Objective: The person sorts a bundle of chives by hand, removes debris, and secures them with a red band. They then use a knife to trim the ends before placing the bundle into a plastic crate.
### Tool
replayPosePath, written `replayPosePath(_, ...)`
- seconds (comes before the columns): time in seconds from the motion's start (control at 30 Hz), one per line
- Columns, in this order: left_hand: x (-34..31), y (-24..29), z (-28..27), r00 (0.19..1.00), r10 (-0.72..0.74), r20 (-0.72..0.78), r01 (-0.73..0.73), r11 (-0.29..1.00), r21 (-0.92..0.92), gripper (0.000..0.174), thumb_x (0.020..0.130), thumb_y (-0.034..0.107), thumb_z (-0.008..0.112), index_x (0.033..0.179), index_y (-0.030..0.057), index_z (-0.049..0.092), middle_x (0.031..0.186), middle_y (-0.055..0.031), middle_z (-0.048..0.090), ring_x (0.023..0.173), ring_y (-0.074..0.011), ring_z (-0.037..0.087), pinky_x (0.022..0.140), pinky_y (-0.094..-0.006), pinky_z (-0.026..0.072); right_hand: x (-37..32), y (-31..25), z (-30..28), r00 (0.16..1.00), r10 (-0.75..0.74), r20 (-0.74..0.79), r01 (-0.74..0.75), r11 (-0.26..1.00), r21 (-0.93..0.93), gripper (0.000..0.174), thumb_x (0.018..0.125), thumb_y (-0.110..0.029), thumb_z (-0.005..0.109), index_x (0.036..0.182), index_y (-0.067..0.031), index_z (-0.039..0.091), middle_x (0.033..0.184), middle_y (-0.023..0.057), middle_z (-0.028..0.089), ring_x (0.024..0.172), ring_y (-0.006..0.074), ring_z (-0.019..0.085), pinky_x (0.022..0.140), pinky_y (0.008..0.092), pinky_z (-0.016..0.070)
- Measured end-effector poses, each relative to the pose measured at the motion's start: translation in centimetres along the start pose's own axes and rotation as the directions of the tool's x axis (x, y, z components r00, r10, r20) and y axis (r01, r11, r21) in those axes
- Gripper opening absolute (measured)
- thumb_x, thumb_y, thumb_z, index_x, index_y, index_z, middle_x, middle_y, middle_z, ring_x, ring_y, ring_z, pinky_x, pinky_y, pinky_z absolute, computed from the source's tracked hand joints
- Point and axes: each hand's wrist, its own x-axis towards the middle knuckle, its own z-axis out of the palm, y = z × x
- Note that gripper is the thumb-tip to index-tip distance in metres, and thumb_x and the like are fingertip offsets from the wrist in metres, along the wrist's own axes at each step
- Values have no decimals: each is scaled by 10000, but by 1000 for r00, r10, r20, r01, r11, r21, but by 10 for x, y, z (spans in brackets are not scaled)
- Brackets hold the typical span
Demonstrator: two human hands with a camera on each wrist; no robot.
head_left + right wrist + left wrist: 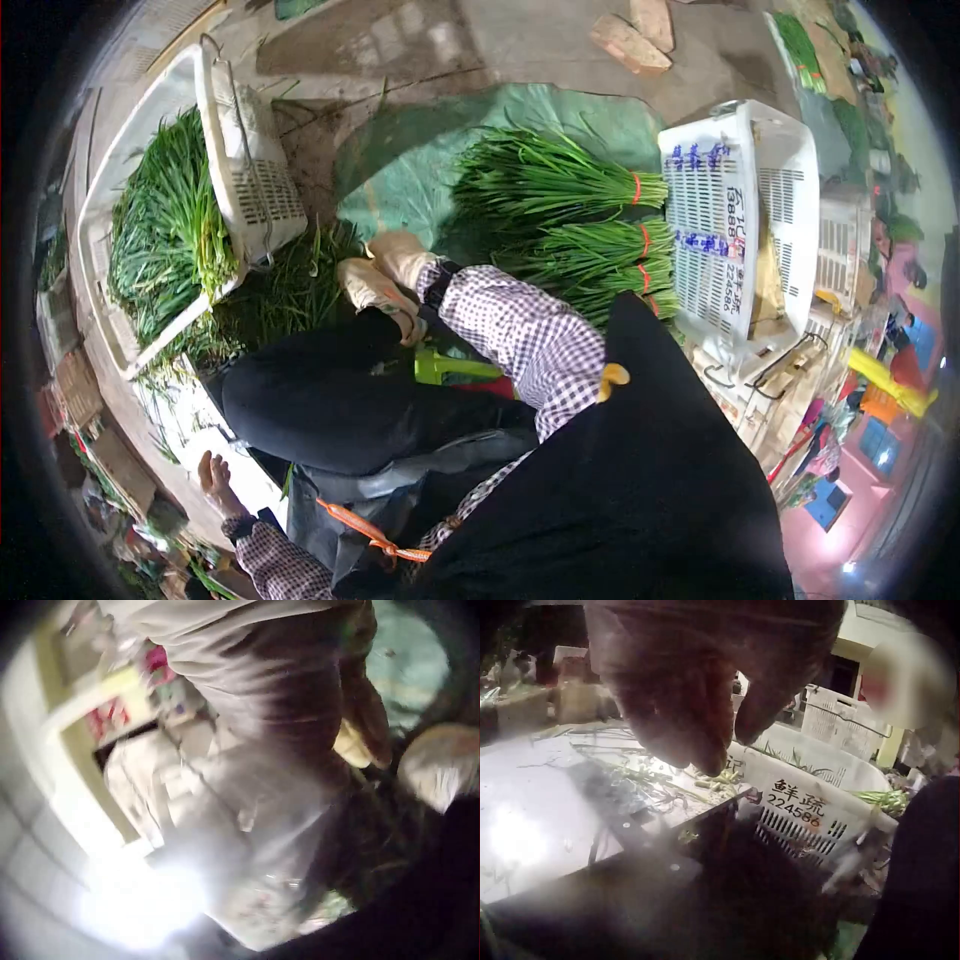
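Note:
My left hand (pixel 215 480) hovers at the lower left by a brightly lit white board (pixel 240 465). Its fingers hang loosely curled with nothing between them; in the left wrist view they point down over scattered green trimmings (pixel 660 784). My right arm, in a checked sleeve, reaches forward, and the pale right hand (pixel 402 257) is down beside a foot (pixel 372 290). Loose green leaves (pixel 300 285) lie on the floor just left of it. The right wrist view is blurred and hides most of its fingers, so I cannot tell whether it holds anything.
Several bundles of chives (pixel 560 185), tied with red bands, lie on a green sheet (pixel 400 150). On the left stands a white crate (pixel 250 165) holding loose chives; another white crate (pixel 710 235) with writing stands right. Bricks (pixel 628 44) lie on the floor beyond.

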Motion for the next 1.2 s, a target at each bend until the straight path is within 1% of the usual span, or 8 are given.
replayPosePath(0.17,7,-22,-13,1000,28,-7,-28,999,-45,418,949,284,584,1294,54,531,1148,-113,608,1037,-219,584,933,-355,458,-48,145,-56,745,275,-608,-174,960,221,126,818,-80,560,700,-86,603,708,137,608,670,241,592,664,389,498)
replayPosePath(0.23,8,-32,-18,998,-58,-2,58,997,-45,414,949,274,581,1296,54,528,1162,-120,604,1065,-230,577,946,-357,454,-69,221,-71,369,179,-912,-301,952,65,117,863,-61,486,822,-74,595,756,108,602,742,260,618,683,407,498)
replayPosePath(0.43,1,-28,-11,996,-77,42,78,997,-19,422,952,261,565,1314,54,505,1160,-113,600,1023,-200,575,923,-347,460,-100,370,-85,635,632,-444,-772,514,-373,513,1005,-144,337,1509,-172,241,1572,40,251,1415,242,300,1093,435,328)
replayPosePath(0.57,-10,5,3,999,-45,20,45,999,20,410,938,274,589,1281,55,542,1115,-91,614,974,-172,581,874,-321,470,-103,339,-96,772,595,-222,-634,698,-333,1414,440,-211,965,1528,-178,64,1587,136,150,1438,315,240,1135,490,275)
replayPosePath(0.67,-9,7,-3,999,-33,38,31,999,43,421,927,294,609,1267,51,560,1113,-90,619,993,-182,588,879,-333,475,-81,363,-72,779,545,-311,-628,677,-384,1326,504,-196,935,1526,-161,91,1458,150,404,1346,326,395,1078,448,354)
replayPosePath(0.73,-9,9,-7,999,12,30,-14,998,63,425,927,294,607,1270,47,557,1120,-87,614,985,-172,582,865,-329,476,-74,370,-59,760,465,-454,-639,666,-386,556,877,-116,577,1402,-112,394,1114,151,654,1039,290,634,884,416,480)
replayPosePath(0.83,-8,13,-16,1000,0,26,-3,994,112,415,943,275,595,1293,59,533,1104,-68,611,936,-138,565,845,-296,461,-87,369,-48,748,435,-501,-645,653,-397,191,912,-97,465,969,-89,648,830,153,696,784,306,689,709,434,534)
replayPosePath(1.2,-13,-29,-25,1000,15,-6,-15,1000,8,388,943,285,607,1255,59,563,1084,-51,623,902,-144,579,811,-290,475,-118,370,5,862,435,-258,-505,699,-507,178,846,-93,557,847,-74,734,870,151,713,793,296,713,631,416,565)
